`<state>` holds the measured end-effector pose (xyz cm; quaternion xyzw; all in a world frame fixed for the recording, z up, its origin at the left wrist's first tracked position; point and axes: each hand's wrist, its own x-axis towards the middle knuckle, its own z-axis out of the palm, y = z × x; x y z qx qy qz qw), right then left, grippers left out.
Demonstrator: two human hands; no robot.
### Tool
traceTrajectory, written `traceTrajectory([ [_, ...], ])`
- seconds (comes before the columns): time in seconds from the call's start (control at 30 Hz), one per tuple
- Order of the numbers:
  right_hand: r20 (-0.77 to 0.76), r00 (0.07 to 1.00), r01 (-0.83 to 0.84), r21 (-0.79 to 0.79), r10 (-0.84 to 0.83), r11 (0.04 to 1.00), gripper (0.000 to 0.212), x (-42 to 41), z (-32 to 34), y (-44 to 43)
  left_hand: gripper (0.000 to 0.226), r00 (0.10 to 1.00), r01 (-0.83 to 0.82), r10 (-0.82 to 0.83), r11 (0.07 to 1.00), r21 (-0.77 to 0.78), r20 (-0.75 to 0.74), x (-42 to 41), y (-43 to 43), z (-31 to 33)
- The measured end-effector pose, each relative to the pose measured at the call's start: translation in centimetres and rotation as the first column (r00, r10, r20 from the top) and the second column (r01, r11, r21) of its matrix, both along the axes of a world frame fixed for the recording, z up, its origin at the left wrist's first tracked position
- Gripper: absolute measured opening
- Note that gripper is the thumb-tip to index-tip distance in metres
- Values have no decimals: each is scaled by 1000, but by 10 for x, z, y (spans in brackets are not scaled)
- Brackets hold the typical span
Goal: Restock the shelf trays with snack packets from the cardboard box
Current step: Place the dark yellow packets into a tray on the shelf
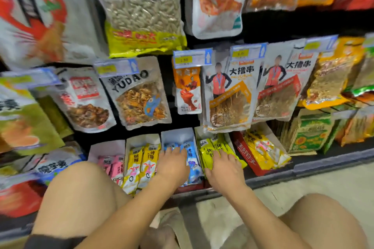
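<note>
On the bottom shelf stand white trays [178,136] side by side. My left hand [174,162] lies flat on the blue packets [193,159] in the middle tray, fingers spread. My right hand [224,168] presses flat on the green-yellow packets [210,150] in the tray to the right. Left of these, one tray holds yellow packets [139,166] and another pink packets [113,164]. Neither hand visibly grips a packet. A piece of brown cardboard [170,222], possibly the box, shows between my knees at the bottom.
Large snack bags hang on pegs above the trays, with blue price tags [192,59]. A red box with yellow packets [261,151] sits to the right, then green cartons [309,129]. My bare knees [81,194] frame the lower view. Pale floor lies at the right.
</note>
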<state>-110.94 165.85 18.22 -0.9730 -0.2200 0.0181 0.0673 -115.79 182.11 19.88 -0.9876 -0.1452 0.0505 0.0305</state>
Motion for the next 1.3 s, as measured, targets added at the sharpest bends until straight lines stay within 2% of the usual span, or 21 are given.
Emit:
traceTrajectory([
  [0.3,143,965,-229,37,222,973,65,-54,76,59,58,968,-200,185,977,71,169,-102,53,93],
  [0.5,269,878,-430,75,397,900,67,-92,141,121,56,897,-347,307,935,77,319,-162,100,154],
  [0.7,342,783,-573,72,519,817,66,-129,179,193,59,821,-467,400,881,76,408,-222,155,172],
  [0.83,341,702,-677,48,625,734,66,-164,177,248,61,759,-557,494,830,29,425,-273,201,161],
  [1.03,258,556,-812,-32,790,582,69,-246,124,330,59,626,-719,712,685,-115,318,-354,260,105],
  [1.17,165,493,-861,-48,854,506,66,-291,71,375,56,536,-803,823,566,-188,188,-401,288,52],
  [1.3,54,451,-885,-108,891,454,67,-311,7,411,44,448,-862,891,451,-229,68,-433,311,-4],
])
